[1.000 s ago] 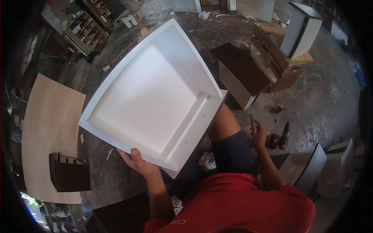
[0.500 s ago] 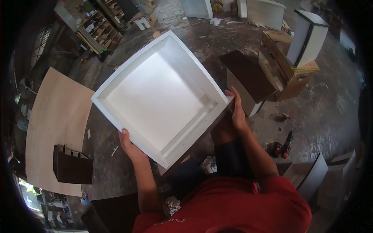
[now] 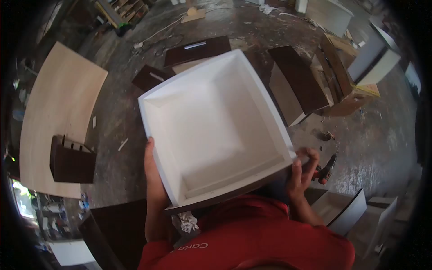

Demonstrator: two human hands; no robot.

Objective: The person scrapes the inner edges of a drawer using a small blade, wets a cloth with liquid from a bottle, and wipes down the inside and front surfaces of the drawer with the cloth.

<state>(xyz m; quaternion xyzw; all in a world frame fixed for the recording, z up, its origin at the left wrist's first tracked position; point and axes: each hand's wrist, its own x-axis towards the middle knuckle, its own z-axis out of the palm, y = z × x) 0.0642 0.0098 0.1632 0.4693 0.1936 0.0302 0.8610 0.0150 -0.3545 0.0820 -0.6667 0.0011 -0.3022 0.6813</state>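
A white box-shaped drawer (image 3: 211,130) with a dark front panel along its near edge is held up before my chest, its open side facing me. My left hand (image 3: 153,166) grips the drawer's left wall, thumb on the rim and the other fingers hidden beneath. At the near right corner, my right hand (image 3: 302,173) has its fingers bent, with the thumb against the end of the front panel. The inside of the drawer holds nothing.
Dark-fronted drawers (image 3: 198,50) lie on the floor beyond. Another dark-topped drawer (image 3: 299,78) sits by a cardboard box (image 3: 360,96) at right. A cordless drill (image 3: 326,170) lies near my right hand. On the left are a curved wooden panel (image 3: 63,103) and a small dark box (image 3: 72,162).
The drawer has turned clockwise, and its dark front edge now lies nearer my body. My right hand has come down and closer to me. The view has shifted, showing more drawers on the floor.
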